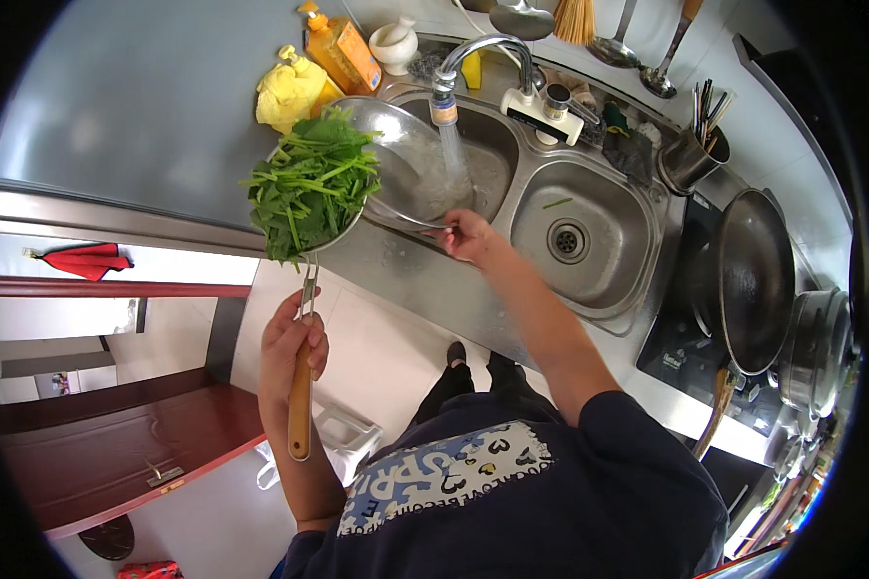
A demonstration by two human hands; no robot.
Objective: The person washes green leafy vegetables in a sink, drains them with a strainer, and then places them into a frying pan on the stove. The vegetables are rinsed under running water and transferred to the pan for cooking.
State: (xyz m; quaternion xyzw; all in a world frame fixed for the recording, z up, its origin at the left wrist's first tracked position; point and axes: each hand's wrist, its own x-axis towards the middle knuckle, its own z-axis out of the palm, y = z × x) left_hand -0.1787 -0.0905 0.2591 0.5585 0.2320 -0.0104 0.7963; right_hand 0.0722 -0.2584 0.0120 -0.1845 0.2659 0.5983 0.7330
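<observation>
My left hand grips the wooden handle of a strainer, whose rim shows under a heap of cut leafy greens. The strainer is held up at the left of the sink. With my right hand I hold the near rim of a shiny metal basin, which is tilted in the left sink bowl. Water runs from the faucet into the basin. The heaped greens hide most of the strainer's mesh.
A green stem piece lies in the right sink bowl. Pump bottles and a mortar stand behind at the left. To the right are a wok on the cooktop and a metal utensil holder. Ladles hang above.
</observation>
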